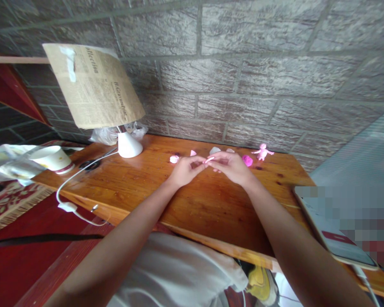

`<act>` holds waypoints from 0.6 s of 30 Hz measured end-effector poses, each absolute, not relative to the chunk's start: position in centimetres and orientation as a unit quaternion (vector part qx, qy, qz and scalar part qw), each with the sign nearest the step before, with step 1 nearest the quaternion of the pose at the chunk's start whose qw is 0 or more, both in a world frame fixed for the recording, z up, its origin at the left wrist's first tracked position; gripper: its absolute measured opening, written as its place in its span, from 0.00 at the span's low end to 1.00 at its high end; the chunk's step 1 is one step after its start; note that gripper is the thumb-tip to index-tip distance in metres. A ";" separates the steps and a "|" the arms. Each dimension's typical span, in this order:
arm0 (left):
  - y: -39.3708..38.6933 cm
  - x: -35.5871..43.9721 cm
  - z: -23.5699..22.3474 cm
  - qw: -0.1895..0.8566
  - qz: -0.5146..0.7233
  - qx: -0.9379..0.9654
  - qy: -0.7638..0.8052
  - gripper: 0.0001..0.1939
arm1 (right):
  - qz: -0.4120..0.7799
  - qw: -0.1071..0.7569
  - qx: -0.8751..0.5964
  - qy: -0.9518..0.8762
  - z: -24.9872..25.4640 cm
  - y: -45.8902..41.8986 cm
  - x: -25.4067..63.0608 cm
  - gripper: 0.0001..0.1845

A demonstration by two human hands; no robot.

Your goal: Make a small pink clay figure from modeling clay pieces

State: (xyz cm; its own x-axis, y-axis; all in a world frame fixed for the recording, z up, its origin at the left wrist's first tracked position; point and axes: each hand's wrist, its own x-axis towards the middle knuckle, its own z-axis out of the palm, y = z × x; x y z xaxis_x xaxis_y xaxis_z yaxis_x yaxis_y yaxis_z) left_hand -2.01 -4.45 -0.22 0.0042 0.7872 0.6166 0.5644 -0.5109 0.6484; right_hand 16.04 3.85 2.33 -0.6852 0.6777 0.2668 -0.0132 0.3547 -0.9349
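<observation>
Between the fingertips of both hands, above the wooden table (208, 204), is a small pink piece (209, 160) that looks like modelling clay. My left hand (184, 170) pinches it from one side, and my right hand (234, 167) pinches it from the other. Just left of my left hand lies a pale pink lump (174, 159). A small pink wedge (193, 152) and a whitish lump (215, 150) sit behind the hands. To the right are a magenta lump (247, 160) and a small pink figure (262, 152), upright with its arms spread.
A lamp (129, 146) with a newsprint-patterned shade stands at the back left, its white cord (83, 168) hanging over the front edge. Farther left is a paper cup (53, 158). A tablet-like screen (336, 230) leans at the right. The brick wall (224, 76) borders the back.
</observation>
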 end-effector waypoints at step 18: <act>-3.8 -2.2 -1.2 0.160 0.553 0.658 0.486 0.21 | 0.503 0.328 -0.229 -0.766 2.5 3.7 16.0 0.24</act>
